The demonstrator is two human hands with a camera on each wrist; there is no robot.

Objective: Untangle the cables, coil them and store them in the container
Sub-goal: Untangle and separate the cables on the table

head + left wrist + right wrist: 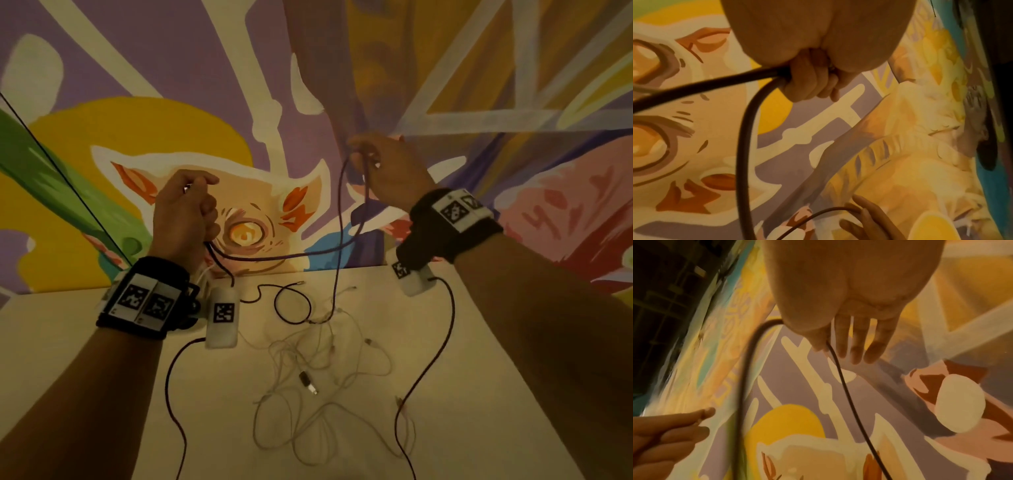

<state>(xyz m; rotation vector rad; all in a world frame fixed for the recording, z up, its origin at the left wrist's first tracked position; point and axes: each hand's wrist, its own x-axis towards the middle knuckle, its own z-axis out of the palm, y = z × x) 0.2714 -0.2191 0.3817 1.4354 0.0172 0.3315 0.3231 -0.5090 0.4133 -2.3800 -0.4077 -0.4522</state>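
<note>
A dark purple cable (291, 255) hangs in a sagging loop between both raised hands above the table. My left hand (186, 209) grips one end in a curled fist; the left wrist view shows its fingers (807, 78) wrapped round two strands of the cable (744, 146). My right hand (383, 168) pinches the cable higher up, thumb against forefinger (823, 344), with the other fingers straight. From the right hand one strand (846, 394) drops to the table and joins a tangle of thin white cables (308, 373). No container is in view.
The pale table (479, 342) meets a painted mural wall (239, 102) just behind the hands. A dark loop of cable (294, 305) and a loose USB plug (308, 383) lie in the tangle. Black leads from the wrist cameras (170, 380) trail over the table on both sides.
</note>
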